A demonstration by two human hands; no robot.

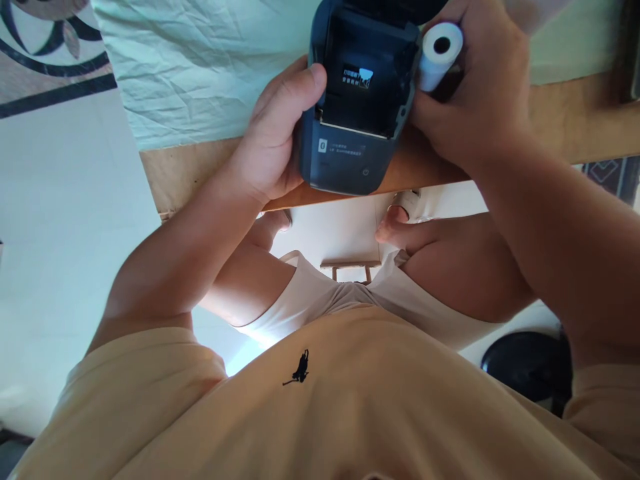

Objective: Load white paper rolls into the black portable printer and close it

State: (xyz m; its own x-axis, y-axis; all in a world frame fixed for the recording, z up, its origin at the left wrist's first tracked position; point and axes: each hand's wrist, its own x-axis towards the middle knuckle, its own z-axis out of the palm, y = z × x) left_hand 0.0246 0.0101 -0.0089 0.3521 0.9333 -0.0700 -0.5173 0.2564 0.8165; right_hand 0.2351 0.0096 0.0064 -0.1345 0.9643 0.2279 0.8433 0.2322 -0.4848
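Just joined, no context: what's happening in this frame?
A seated person holds a small dark printer at the edge of a wooden table. The left hand steadies its side. Its lid is open and the paper bay looks empty. The right hand holds a white paper roll beside the bay. A pale green cloth covers the table beyond.

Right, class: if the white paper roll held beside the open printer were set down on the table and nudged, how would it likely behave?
The paper roll is a cylinder with a hollow core, so on its side it would probably roll, perhaps off the table edge. It looks small in the right hand, so likely light. Its smooth wrap may slip or unwind if gripped loosely.
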